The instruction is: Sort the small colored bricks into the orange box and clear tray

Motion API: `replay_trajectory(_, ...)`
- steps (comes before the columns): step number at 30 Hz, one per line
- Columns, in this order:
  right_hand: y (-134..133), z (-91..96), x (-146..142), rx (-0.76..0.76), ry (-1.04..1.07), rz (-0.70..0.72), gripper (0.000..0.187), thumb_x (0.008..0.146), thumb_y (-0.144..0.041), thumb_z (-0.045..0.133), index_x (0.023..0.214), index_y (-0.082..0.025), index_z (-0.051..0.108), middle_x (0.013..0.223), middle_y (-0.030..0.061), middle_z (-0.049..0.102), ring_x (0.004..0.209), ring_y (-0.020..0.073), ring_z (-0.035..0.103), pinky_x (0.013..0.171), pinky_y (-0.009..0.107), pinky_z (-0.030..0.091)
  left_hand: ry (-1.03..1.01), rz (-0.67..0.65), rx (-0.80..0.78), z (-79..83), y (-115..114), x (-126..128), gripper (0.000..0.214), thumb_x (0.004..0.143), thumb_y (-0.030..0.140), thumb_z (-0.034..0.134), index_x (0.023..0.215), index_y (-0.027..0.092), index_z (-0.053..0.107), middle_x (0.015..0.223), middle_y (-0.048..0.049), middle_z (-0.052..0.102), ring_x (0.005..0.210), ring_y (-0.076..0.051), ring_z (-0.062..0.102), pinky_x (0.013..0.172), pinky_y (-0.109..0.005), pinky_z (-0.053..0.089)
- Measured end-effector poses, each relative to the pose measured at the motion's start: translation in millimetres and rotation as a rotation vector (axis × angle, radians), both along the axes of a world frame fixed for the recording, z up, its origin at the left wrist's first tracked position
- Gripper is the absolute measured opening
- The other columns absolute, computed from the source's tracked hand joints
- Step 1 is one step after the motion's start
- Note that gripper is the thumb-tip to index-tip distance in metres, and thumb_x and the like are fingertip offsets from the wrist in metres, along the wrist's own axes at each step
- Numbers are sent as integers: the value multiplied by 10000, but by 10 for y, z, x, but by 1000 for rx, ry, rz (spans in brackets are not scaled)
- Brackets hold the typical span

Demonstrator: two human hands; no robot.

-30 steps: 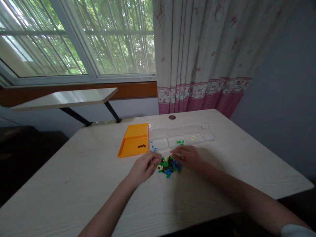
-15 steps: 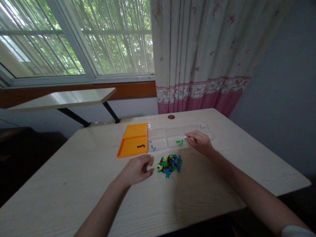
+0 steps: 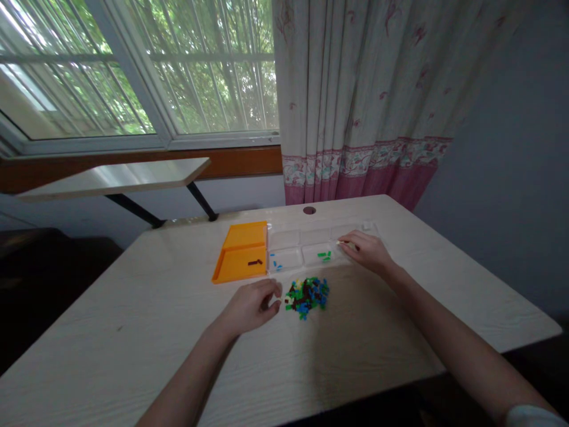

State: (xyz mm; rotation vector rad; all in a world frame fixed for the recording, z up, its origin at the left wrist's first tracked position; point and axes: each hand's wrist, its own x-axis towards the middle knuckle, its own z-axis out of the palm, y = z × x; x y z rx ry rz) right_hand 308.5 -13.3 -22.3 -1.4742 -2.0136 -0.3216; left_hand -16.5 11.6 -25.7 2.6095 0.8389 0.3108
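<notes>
My right hand (image 3: 365,250) is over the clear compartment tray (image 3: 285,259), thumb and finger pinched on a small pale building brick (image 3: 340,242). Just left of that hand, several green bricks (image 3: 324,256) lie in a front compartment. A few blue bricks (image 3: 275,264) lie in the compartment further left. Beside the left edge of a mixed pile of small bricks (image 3: 309,296), my left hand (image 3: 251,305) rests with thumb and forefinger apart. A pale speck shows by its thumb tip; whether the thumb touches it I cannot tell.
An orange two-part tray (image 3: 237,273) adjoins the clear tray's left side, with a few dark brown bricks (image 3: 255,262) in it. A raised shelf (image 3: 128,178) on black legs stands at the back left. A round hole (image 3: 309,210) is near the table's (image 3: 377,356) back edge.
My right hand has moved slightly right with the pale brick in its pinch. The left hand has shifted a little right, closer to the pile.
</notes>
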Motion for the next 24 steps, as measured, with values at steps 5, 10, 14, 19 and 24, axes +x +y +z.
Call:
replay_trajectory(5,38,4,224,-165,-67,-202,197,827,-300,472,896,-202,628,838,25,655,747,158,599,621,241,416,-9,-10,24,0,-26,24,157,744,181,452,871,195,543,712,17,538,573,-99,477,551,-196,365)
replay_trajectory(10,53,18,301,-265,-56,-223,226,821,-285,457,940,-197,628,906,44,647,817,177,584,667,256,410,-17,-19,31,8,-48,42,157,765,197,452,891,195,546,747,9,557,585,-98,487,551,-192,369)
replay_trajectory(14,-1,76,112,-304,1,-80,199,814,-300,480,877,-196,638,838,39,644,751,156,571,653,241,393,-32,-23,41,10,-63,55,165,767,199,458,905,193,548,747,6,563,584,-100,489,542,-191,369)
replay_trajectory(19,-138,82,-299,-590,-19,261,142,755,-306,581,817,-199,651,668,-8,610,581,103,520,553,201,344,-46,-19,50,20,-70,55,165,761,185,462,899,191,552,770,0,575,592,-99,500,547,-190,377)
replay_trajectory(24,-216,58,-487,-753,10,392,204,724,-336,625,884,-210,648,673,-24,593,579,94,511,532,189,328,-41,-16,69,20,-67,54,149,780,180,438,879,190,549,753,2,577,603,-100,513,558,-188,385)
